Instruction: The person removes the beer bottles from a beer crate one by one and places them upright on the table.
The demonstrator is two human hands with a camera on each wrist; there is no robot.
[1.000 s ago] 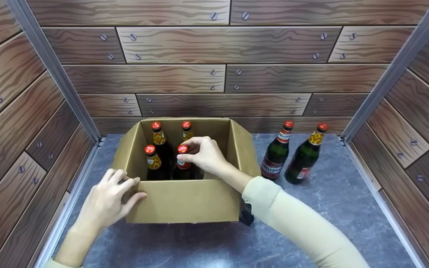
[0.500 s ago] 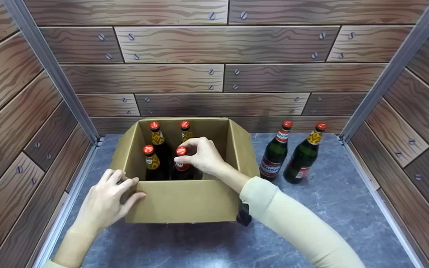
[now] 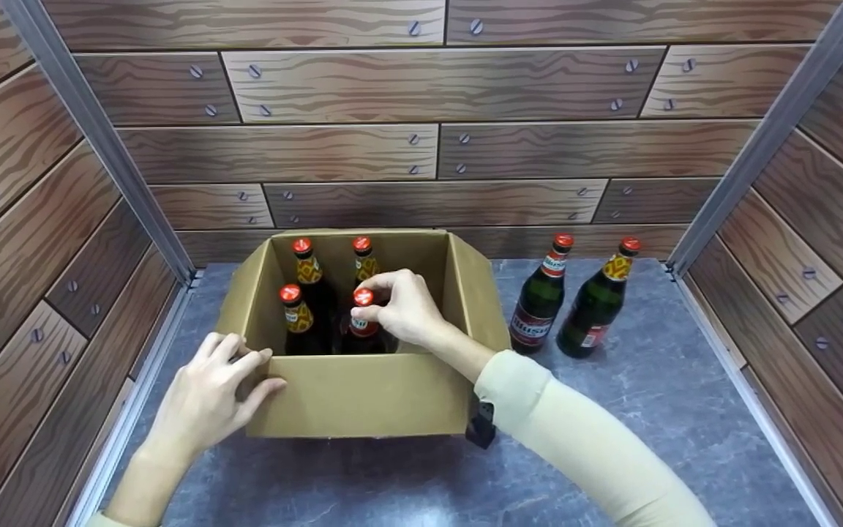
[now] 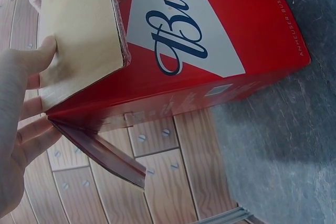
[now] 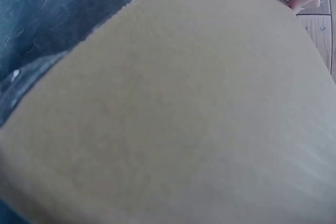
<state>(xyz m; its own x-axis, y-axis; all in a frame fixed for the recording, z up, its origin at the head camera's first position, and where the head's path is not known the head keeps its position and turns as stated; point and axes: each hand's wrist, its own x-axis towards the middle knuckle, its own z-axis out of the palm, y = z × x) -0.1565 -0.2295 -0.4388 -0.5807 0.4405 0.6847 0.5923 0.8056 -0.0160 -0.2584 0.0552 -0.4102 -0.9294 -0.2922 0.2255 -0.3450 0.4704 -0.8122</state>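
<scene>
An opened cardboard box stands at centre left in the head view, its flaps folded outward. My left hand grips the left corner of the front flap, thumb on the tan face and fingers behind it, as the left wrist view shows. Inside the box my right hand pinches the red-capped neck of a beer bottle between thumb and fingers. Three more upright beer bottles share the box: a front-left bottle, a back-left bottle and a back-right bottle. Their lower parts are hidden.
Two green beer bottles, a left one and a right one, stand on the grey marbled table right of the box. Wood-patterned walls enclose the back and sides. The box's flap fills most of the right wrist view.
My right hand has shifted slightly right within the box, and the bottle it pinches has moved right with it. The left hand keeps its grip on the flap.
</scene>
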